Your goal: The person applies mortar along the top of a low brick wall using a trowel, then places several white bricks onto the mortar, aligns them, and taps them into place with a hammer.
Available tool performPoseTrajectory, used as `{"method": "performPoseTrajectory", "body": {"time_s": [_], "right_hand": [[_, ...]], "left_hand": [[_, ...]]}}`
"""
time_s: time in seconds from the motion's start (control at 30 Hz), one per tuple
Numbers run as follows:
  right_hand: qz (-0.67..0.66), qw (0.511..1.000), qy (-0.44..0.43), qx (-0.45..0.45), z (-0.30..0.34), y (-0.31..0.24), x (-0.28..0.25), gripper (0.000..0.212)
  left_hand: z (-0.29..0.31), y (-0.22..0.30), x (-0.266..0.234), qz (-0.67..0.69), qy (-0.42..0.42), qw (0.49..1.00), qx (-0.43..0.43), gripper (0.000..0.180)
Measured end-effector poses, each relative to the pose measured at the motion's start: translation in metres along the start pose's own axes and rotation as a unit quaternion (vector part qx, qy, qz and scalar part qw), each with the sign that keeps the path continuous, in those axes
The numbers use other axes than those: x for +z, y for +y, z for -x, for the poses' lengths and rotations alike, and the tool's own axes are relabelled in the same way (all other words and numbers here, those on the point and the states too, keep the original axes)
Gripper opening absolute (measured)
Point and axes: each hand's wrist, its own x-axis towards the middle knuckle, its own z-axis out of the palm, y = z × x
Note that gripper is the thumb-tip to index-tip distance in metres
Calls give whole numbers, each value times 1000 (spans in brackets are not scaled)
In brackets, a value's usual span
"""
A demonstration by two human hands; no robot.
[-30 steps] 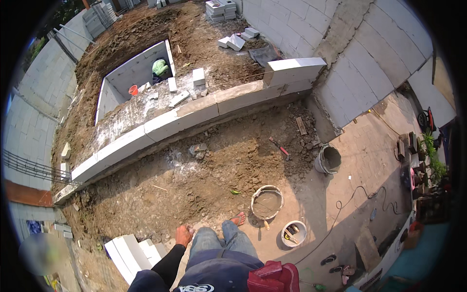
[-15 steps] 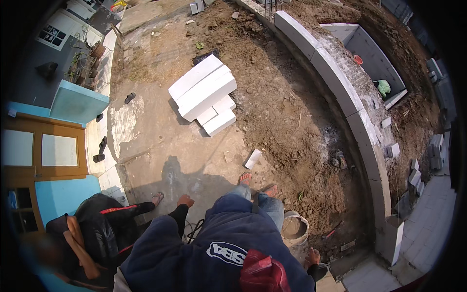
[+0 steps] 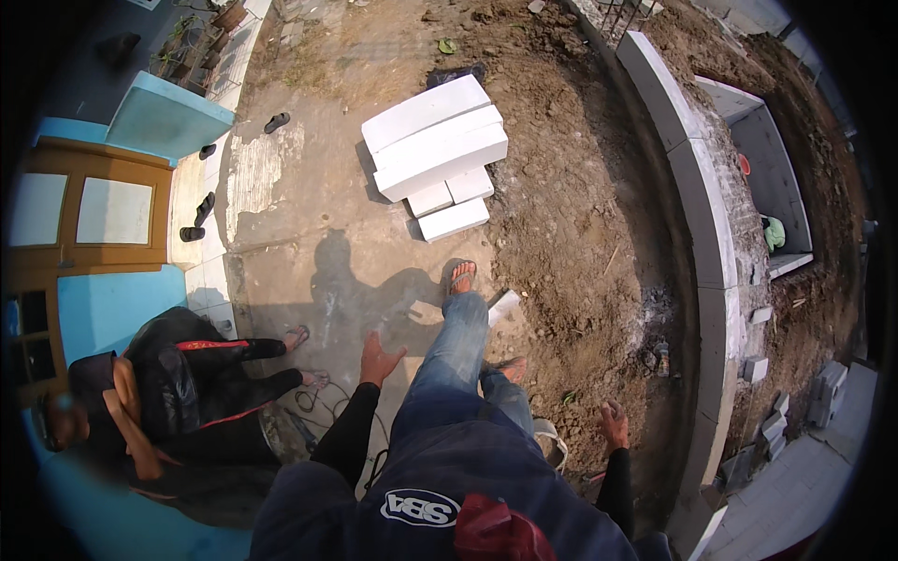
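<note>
My left hand (image 3: 379, 358) hangs in front of my left side with its fingers spread, holding nothing. Out to the right, above the brown soil, my right hand (image 3: 614, 425) is empty too, its fingers loosely bent and apart. Ahead of my feet lies a stack of white lightweight blocks (image 3: 438, 154), long ones on top of shorter ones. A smaller piece of block (image 3: 503, 307) rests by my forward left foot, partly hidden by my leg. Beside my right leg a bucket (image 3: 554, 439) shows only in part.
A person in dark clothes (image 3: 192, 374) sits at the left, by a cable (image 3: 323, 402). Black sandals (image 3: 198, 217) lie along the tiled step. A low wall of grey blocks (image 3: 716, 327) curves along the right. Behind it is a block-lined pit (image 3: 786, 178) with someone partly visible inside.
I have stepped forward, left leg ahead, closer to the block stack. My left hand has opened its fingers and reached forward; my right hand has come forward past the bucket.
</note>
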Motion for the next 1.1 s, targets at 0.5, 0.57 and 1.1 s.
{"method": "performPoseTrajectory", "body": {"time_s": [0.5,0.57,1.1], "right_hand": [[146,962,-145,179,55,-33,165,52],[132,960,-161,186,62,-42,180,52],[32,930,-67,359,28,-70,274,36]], "left_hand": [[-604,162,143,-183,-44,958,216,122],[-658,168,163,-224,-18,944,240,131],[-697,134,272,-232,58,939,246,127]]}}
